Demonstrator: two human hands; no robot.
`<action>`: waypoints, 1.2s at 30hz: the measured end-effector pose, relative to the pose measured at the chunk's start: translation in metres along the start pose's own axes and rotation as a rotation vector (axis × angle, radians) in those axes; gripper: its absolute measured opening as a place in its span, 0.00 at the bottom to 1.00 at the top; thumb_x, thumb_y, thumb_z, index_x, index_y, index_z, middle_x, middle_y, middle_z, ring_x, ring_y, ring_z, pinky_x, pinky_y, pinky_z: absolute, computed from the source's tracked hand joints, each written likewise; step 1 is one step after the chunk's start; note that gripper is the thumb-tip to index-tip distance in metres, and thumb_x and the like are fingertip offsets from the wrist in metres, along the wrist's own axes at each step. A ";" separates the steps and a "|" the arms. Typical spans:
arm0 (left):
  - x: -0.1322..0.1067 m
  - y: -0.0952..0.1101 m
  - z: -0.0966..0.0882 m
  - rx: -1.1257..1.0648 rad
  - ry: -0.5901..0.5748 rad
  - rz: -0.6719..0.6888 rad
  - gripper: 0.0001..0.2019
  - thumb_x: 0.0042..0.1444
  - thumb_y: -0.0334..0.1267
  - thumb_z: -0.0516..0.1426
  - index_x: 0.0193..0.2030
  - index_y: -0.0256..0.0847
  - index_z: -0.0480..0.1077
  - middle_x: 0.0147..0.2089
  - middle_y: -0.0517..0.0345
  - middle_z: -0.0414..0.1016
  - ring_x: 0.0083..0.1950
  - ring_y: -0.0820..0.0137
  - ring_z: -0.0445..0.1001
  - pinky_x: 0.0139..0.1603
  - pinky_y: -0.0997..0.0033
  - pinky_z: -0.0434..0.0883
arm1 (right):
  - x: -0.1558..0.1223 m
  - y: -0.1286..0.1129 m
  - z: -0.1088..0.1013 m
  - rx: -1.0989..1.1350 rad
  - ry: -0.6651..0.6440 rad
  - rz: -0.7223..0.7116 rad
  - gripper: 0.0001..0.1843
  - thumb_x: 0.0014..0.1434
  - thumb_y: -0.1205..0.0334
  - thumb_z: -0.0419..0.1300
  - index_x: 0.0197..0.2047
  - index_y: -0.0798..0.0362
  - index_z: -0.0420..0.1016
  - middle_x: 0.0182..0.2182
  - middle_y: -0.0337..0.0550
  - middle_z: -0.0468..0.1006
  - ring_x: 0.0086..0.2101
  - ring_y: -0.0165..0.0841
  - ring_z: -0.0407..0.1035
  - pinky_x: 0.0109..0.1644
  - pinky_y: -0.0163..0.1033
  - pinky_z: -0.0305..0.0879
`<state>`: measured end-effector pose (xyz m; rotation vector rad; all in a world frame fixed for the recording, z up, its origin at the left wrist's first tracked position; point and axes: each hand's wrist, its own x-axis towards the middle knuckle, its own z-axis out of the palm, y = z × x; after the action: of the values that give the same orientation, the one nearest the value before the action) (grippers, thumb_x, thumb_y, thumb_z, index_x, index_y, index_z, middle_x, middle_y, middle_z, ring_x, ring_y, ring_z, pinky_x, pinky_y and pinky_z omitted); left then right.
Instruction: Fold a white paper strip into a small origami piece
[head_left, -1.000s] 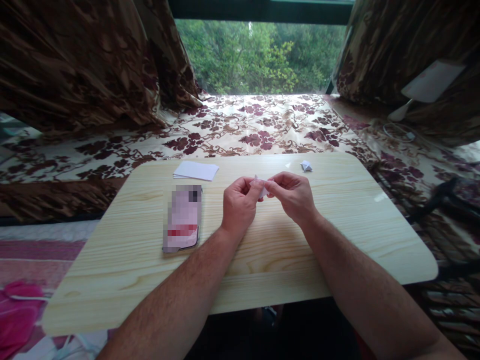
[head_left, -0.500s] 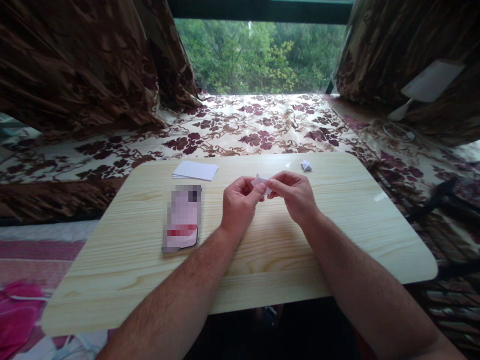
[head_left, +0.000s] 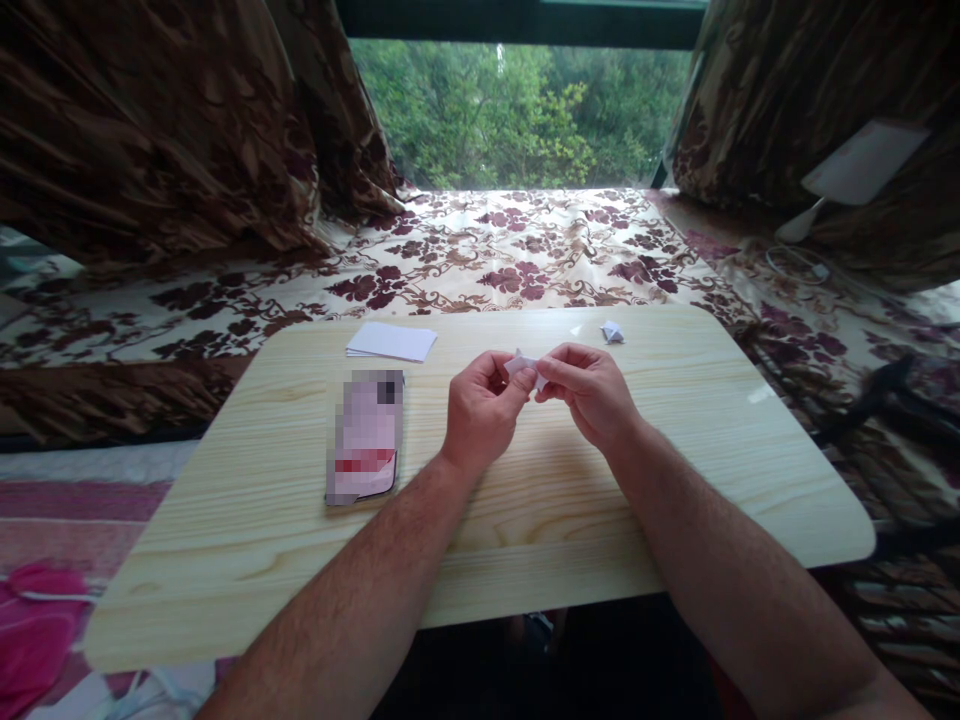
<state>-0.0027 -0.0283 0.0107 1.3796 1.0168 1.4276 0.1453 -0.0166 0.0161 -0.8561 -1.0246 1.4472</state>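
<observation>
Above the middle of the wooden table, both of my hands pinch one small piece of folded white paper. My left hand grips it from the left, its thumb pressed on top. From the right, my right hand holds the other end between thumb and fingertips. A pointed bit of the paper sticks up at the back, and my fingers cover much of the rest. Beyond my right hand, a small folded paper shape sits on the table near the far edge.
A stack of white paper lies at the table's far left. Nearer on that side is a phone, partly blurred. Behind the table stretches a flowered cloth below a window. A white lamp stands at the right.
My left thumb has shifted slightly right along the folded paper. Both hands keep hold of it in nearly the same place; nothing else has moved.
</observation>
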 end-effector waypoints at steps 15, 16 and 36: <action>-0.001 0.000 -0.001 -0.036 -0.015 -0.019 0.12 0.57 0.45 0.64 0.35 0.37 0.73 0.28 0.58 0.76 0.29 0.73 0.73 0.31 0.73 0.70 | 0.000 0.002 -0.001 -0.031 -0.032 -0.019 0.13 0.50 0.55 0.73 0.27 0.53 0.77 0.23 0.39 0.78 0.24 0.28 0.70 0.30 0.35 0.69; 0.000 0.000 -0.001 -0.036 -0.013 -0.024 0.11 0.57 0.45 0.64 0.35 0.37 0.73 0.28 0.58 0.76 0.29 0.72 0.73 0.31 0.73 0.70 | 0.000 0.003 -0.001 -0.035 -0.030 -0.023 0.13 0.50 0.55 0.73 0.27 0.53 0.77 0.23 0.38 0.78 0.24 0.28 0.70 0.30 0.35 0.69; 0.002 0.000 0.004 -0.020 0.100 -0.075 0.10 0.54 0.42 0.63 0.32 0.37 0.74 0.27 0.60 0.75 0.26 0.75 0.71 0.30 0.75 0.72 | -0.008 0.002 0.014 -0.336 0.085 -0.246 0.13 0.54 0.52 0.69 0.29 0.54 0.77 0.23 0.38 0.77 0.24 0.29 0.69 0.29 0.36 0.66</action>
<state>0.0012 -0.0266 0.0113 1.2532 1.1042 1.4592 0.1325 -0.0265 0.0193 -0.9827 -1.2814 1.0397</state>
